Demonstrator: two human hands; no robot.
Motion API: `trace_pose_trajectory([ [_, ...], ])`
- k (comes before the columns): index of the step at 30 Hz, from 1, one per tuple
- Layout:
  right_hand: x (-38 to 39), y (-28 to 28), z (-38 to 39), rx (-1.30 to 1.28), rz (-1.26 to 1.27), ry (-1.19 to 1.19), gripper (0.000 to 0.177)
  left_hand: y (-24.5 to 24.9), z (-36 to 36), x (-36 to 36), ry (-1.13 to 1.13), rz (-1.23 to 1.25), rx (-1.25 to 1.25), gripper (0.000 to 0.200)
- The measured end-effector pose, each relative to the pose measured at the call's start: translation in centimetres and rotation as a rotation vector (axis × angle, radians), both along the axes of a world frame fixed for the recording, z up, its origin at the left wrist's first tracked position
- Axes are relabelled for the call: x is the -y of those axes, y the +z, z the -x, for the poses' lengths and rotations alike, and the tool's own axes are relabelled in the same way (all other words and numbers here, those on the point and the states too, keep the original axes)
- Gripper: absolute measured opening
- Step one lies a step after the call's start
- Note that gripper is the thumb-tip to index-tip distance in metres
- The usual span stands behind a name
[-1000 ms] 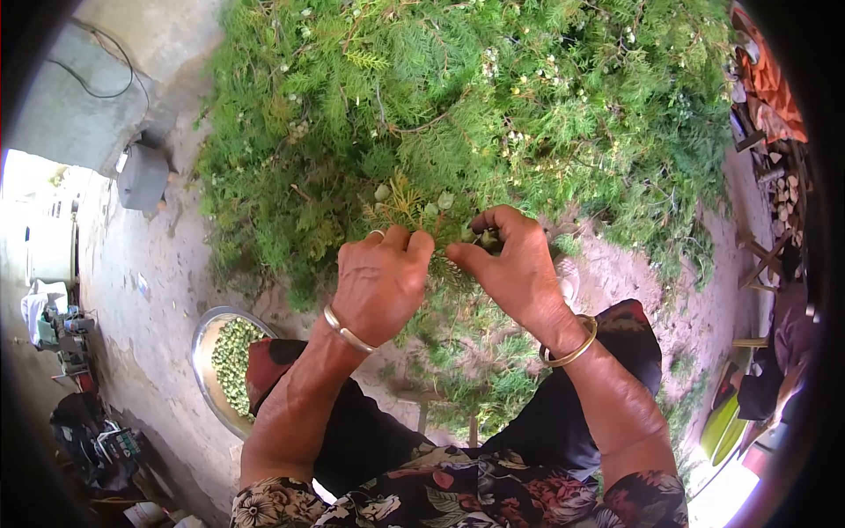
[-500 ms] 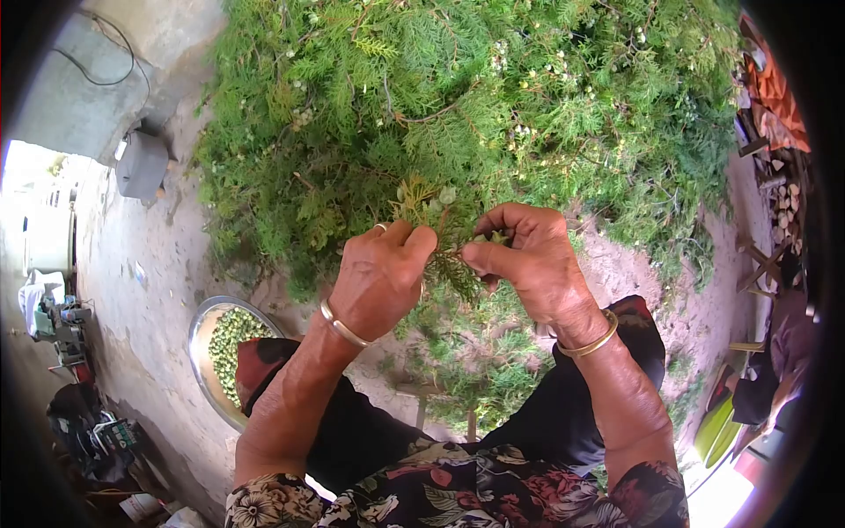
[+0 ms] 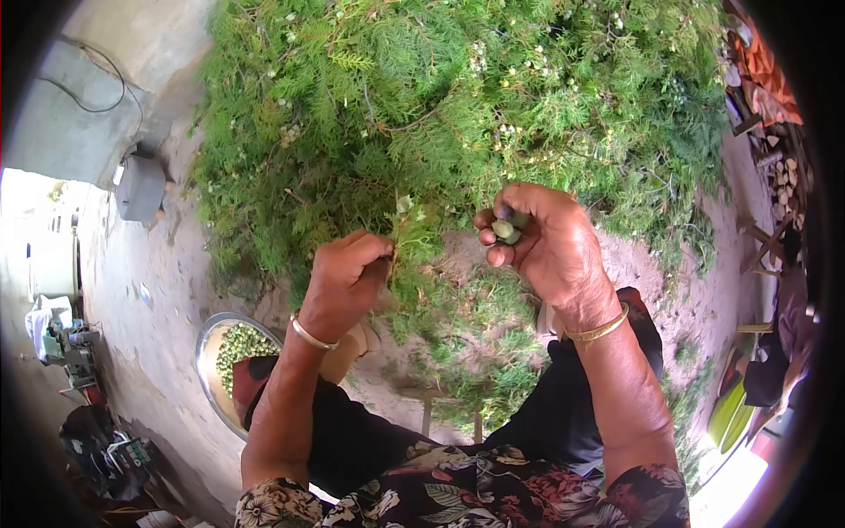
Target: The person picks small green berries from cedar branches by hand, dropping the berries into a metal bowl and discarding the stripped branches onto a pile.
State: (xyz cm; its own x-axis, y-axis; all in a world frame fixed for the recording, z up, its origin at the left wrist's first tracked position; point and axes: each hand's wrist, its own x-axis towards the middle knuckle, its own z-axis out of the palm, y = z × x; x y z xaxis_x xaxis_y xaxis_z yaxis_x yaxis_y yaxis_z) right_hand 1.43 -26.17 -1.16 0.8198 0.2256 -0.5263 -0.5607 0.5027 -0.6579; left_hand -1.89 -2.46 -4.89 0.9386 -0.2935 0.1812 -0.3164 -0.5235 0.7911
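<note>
Grey floor (image 3: 154,330) at left, leafy branches (image 3: 475,106) heaped across upper centre. Left hand (image 3: 348,275), mid-frame, pinched closed on a sprig (image 3: 414,235), seemingly to steady it. Right hand (image 3: 556,251), right of centre, half curled round a few green pods (image 3: 504,231), probably so none drop. Metal bowl (image 3: 207,377) of similar pods at lower left beside the left knee (image 3: 252,380), likely for easy reach. Firewood (image 3: 786,182) stacked at right edge, wall (image 3: 92,110) upper left.

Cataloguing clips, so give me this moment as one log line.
right hand: holding green cones | left hand: pinching leafy sprig | metal bowl: contains similar cones | branch pile: ahead of hands
</note>
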Motion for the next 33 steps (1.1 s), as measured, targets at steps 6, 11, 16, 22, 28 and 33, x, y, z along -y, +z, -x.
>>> trace_pose_trajectory([
  [6, -0.5, -0.3, 0.2, 0.097, 0.153, 0.126, 0.019, 1.5, 0.4, -1.0, -0.108, 0.209, -0.314, 0.020],
  [11, -1.5, -0.7, 0.5, 0.099, 0.096, 0.193, 0.024, -1.2, 2.4, -2.0, -0.098, 0.423, -0.333, 0.034],
  [16, -2.0, -1.1, 1.2, 0.079, 0.036, 0.295, 0.024, -0.5, 2.4, -0.3, -0.268, 0.707, -0.517, 0.039],
  [22, -1.9, -1.1, 1.3, 0.019, -0.195, 0.257, 0.027, 1.0, 2.0, 2.2, -0.079, 0.937, -0.631, 0.040],
  [28, -2.1, -1.1, 1.4, 0.165, 0.059, 0.248, 0.028, -0.3, 2.0, 1.9, -0.127, 0.728, -0.611, 0.048],
  [33, -2.1, -0.9, 1.4, 0.061, 0.006, 0.159, 0.022, 0.1, 1.8, 2.7, -0.186, 0.968, -0.771, 0.046],
])
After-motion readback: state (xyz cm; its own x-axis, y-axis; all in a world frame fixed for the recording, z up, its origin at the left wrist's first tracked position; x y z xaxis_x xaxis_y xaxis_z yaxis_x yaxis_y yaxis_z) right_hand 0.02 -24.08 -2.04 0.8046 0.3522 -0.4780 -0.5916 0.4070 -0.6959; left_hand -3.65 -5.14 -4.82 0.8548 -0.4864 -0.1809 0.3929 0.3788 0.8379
